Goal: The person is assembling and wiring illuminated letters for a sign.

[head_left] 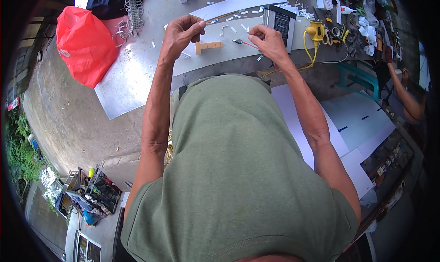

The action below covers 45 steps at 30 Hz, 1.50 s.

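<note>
The left hand [179, 35] is pinched together; the right hand [271, 43], its grip unclear, could snag the thin red insulated wire [250, 45] by dipping.

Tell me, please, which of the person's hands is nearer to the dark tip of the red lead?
Right. The right hand is just to the right of the dark tip; the left hand is clearly farther off, to the tip's left.
</note>
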Available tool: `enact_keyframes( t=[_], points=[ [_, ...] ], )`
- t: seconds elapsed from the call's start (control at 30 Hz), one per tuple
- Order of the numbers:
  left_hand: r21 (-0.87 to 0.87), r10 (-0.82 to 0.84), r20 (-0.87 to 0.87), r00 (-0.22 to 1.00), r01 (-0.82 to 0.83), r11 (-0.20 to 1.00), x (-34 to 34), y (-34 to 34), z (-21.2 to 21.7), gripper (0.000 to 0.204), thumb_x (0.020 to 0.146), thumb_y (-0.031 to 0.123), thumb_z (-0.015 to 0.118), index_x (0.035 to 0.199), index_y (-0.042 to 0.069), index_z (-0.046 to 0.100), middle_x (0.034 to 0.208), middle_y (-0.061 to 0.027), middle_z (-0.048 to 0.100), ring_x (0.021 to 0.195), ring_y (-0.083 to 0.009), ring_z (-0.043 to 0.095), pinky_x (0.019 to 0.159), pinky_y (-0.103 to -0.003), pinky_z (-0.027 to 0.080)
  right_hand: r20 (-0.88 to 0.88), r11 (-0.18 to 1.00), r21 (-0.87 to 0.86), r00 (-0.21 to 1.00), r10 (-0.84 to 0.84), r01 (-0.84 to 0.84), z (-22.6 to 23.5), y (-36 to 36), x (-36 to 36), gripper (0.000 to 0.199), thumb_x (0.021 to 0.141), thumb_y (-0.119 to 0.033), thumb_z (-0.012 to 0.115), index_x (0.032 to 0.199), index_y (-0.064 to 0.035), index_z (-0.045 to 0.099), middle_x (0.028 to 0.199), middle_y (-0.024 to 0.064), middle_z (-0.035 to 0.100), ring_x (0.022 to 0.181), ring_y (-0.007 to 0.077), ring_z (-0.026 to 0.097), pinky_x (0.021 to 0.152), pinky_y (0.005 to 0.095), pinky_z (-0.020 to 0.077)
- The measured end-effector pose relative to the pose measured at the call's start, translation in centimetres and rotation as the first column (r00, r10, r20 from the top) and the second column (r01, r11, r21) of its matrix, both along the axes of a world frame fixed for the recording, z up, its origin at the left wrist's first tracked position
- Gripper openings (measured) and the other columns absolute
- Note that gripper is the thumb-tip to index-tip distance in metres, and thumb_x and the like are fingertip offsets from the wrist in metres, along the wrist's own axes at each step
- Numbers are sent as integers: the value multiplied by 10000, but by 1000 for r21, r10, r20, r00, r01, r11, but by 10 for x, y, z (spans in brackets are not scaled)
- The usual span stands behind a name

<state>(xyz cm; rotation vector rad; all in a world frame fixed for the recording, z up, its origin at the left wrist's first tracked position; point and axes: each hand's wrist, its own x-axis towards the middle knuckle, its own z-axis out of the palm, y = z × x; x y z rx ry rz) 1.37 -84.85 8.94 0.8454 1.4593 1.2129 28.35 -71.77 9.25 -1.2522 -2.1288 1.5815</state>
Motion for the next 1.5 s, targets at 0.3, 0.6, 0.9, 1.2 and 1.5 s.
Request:
enact_keyframes(
  t=[0.3,0.6,0.9,1.2,1.5],
  points=[
    [12,33,72,997,-34,999,-22,-4,1,280,943,237,723,1042,-25,714,828,-102,729,723,-143,680,671,-269,551,391,651,657,910,139,-381,-30,-39,3,201,804,-131,740,993,-85,687,861,61,650,907,262,612,772,397,535],
    [-12,-128,-21,992,128,992,1,31,-1,267,966,264,692,1022,5,730,811,-68,733,700,-118,658,631,-269,522,114,794,603,993,12,-79,-33,-34,-4,124,881,-115,684,990,-70,721,831,89,649,855,247,644,703,386,515],
    [-25,-132,-70,989,130,991,50,42,-1,293,952,274,683,956,-17,722,766,-43,705,704,-102,608,672,-265,483,-166,925,-138,912,-374,354,-3,-29,9,238,943,-185,709,1118,-24,727,820,-19,668,683,66,560,625,249,475],
    [-13,-98,-88,991,97,995,56,34,-2,291,937,288,690,948,1,738,762,-66,708,717,-125,645,674,-288,509,-202,930,51,916,-347,363,2,-36,7,219,934,-168,721,1090,-16,741,822,-33,634,701,59,536,623,221,438],
    [-162,-159,-75,984,146,976,51,33,9,290,891,320,728,898,30,740,730,-38,671,693,-107,608,652,-275,475,-202,886,426,974,-103,182,24,-39,-2,216,907,-71,702,1114,-124,731,854,14,584,649,95,543,571,239,460]
  ],
)
